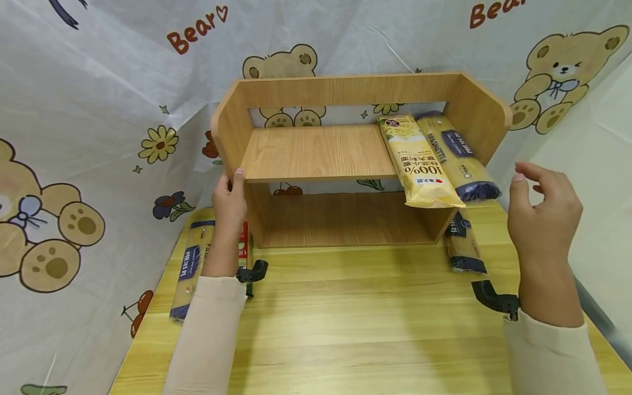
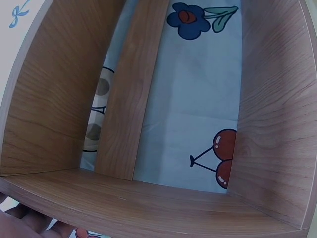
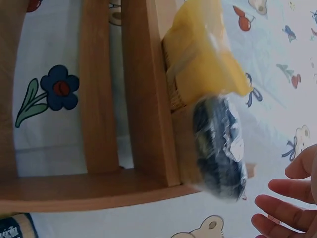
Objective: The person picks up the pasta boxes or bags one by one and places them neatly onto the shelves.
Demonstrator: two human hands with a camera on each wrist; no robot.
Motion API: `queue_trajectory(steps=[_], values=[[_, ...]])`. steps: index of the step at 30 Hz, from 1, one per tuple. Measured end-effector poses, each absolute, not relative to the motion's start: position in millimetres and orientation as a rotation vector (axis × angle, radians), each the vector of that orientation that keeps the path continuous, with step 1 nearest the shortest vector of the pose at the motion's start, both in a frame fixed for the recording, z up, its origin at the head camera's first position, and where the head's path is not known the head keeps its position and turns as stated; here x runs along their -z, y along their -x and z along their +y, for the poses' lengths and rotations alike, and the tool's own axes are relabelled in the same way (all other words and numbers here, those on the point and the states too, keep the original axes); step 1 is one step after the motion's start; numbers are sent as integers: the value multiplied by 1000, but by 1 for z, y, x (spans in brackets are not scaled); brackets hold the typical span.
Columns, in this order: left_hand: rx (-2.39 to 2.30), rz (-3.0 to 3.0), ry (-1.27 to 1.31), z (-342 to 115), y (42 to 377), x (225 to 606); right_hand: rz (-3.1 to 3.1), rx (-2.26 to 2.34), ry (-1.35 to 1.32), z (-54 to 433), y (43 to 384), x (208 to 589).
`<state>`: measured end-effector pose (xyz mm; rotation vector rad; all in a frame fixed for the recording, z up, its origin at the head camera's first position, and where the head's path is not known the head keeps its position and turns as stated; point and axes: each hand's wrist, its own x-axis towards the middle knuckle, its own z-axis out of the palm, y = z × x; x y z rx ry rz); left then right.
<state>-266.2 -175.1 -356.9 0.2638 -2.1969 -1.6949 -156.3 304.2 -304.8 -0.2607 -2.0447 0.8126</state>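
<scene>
A two-tier wooden shelf (image 1: 321,151) stands on the table. My left hand (image 1: 230,206) grips its left side panel, thumb at the front edge and fingers behind; in the left wrist view those fingers (image 2: 29,220) show outside the panel. On the upper tier's right end lie a yellow pasta pack (image 1: 419,159) and a blue-ended spaghetti pack (image 1: 456,156) side by side, their ends jutting past the front edge. Off the shelf's right side hangs my right hand (image 1: 548,214), holding nothing, its fingers (image 3: 285,210) loosely bent and apart from the spaghetti pack (image 3: 218,148).
Left of the shelf, another spaghetti pack (image 1: 190,269) lies on the wooden table (image 1: 336,318), and a red box (image 1: 243,247) is partly hidden by my left forearm. A further spaghetti pack (image 1: 465,247) lies by the shelf's right foot. A bear-print cloth (image 1: 118,71) hangs behind.
</scene>
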Motion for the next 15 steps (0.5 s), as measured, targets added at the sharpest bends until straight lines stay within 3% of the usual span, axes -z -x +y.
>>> queue_trajectory(steps=[15], values=[[1691, -2212, -283, -175, 265, 355, -2219, -866, 478, 335, 157, 358]])
